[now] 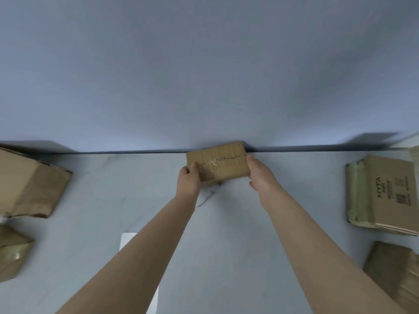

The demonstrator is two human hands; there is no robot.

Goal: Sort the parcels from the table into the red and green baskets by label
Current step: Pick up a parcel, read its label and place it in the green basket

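Pale, faintly veined table [226,257] runs up to a plain grey-blue wall [204,64]; at 12 o'clock, right at the table's far edge, we hold a small brown parcel [221,165]; its long axis runs from 9 to 3 o'clock, the right end tipped a little toward 2; its taped top face looks up at us, and a ragged split follows the long axis; we cannot tell whether it rests on the table or sits just off it.

Our left hand [188,180] grips the 9 o'clock end, thumb laid over the top face, the other fingers hidden under the box; our right hand [260,175] clasps the 3 o'clock end, fingers curled round the short side, their tips out of sight.

Marks on the tape are too blurred to read; at 9 o'clock a large crumpled carton [29,186] is cut by the frame; at 8 o'clock a taped package [11,252] is blurred; at 3 o'clock lies a flat printed box [385,193]; at 4 o'clock a brown bundle [392,268] is half cut off; a white sheet [128,242] lies partly under our left forearm.
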